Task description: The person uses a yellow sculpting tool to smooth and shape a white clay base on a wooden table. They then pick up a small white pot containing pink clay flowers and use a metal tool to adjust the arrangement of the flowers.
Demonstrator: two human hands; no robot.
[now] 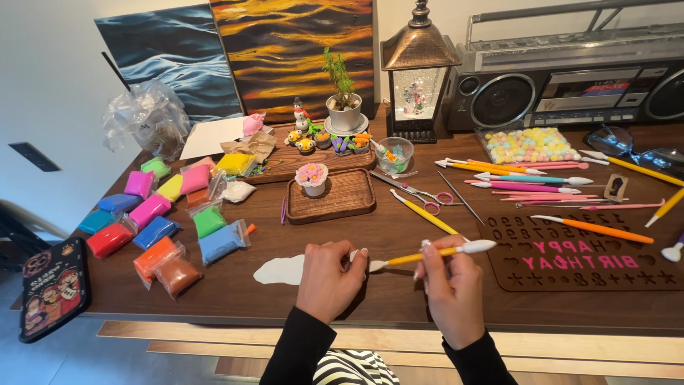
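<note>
My right hand [452, 285] grips a yellow modelling tool [427, 255] with white tips, held nearly level over the dark wooden table [385, 232]. Its left tip points at my left hand [328, 278], whose fingers are curled around something small and white that I cannot make out. A flat white clay sheet [279, 270] lies on the table just left of my left hand. Both hands are close together near the table's front edge.
Several coloured clay bags [153, 214] lie at the left. A small wooden tray [335, 196] holds a clay cupcake [312, 176]. Scissors [420, 194], modelling tools [527, 182] and a brown letter mould [584, 253] lie at the right. A lantern [417, 71], radio [570, 78] and potted plant [344, 107] stand behind.
</note>
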